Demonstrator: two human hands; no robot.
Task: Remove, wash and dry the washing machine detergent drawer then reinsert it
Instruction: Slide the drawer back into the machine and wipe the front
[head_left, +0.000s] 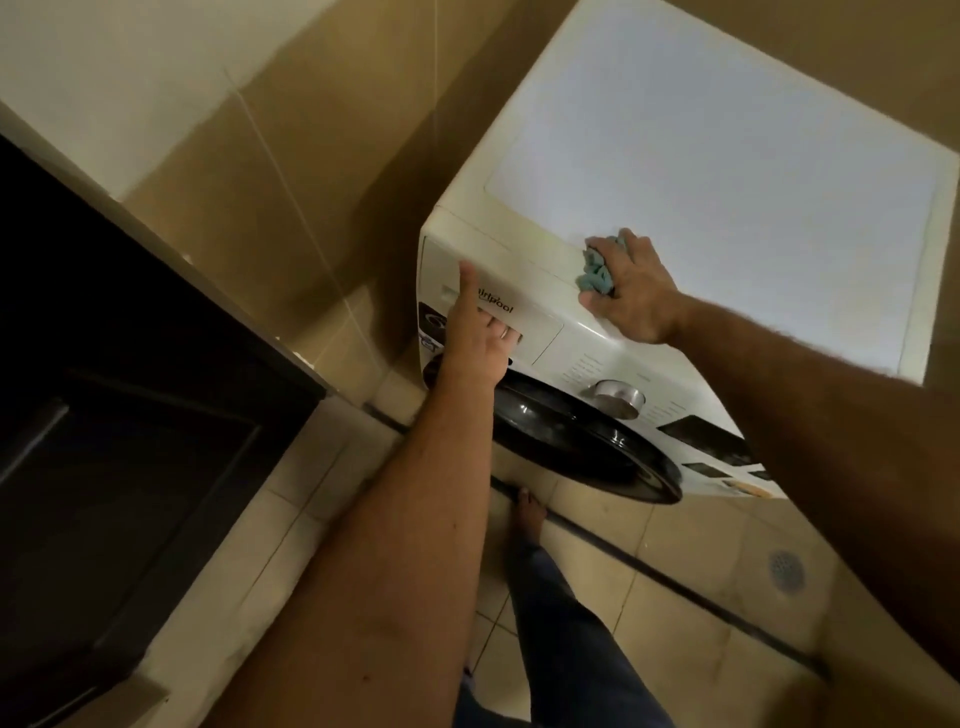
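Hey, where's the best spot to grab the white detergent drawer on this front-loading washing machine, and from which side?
Probably the recessed handle slot along the lower edge of the white detergent drawer front, coming from the front with fingers hooked up from below. The front panel sits flush with the white washing machine, so the recess looks like the only purchase. The left hand already has fingers tucked there; the right hand holds a teal cloth on top.

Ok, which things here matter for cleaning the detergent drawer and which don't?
In use:
detergent drawer, closed
left hand, fingers in its recess
blue cloth, under right hand
washing machine

Not in use:
dial
door
floor drain
dark cabinet
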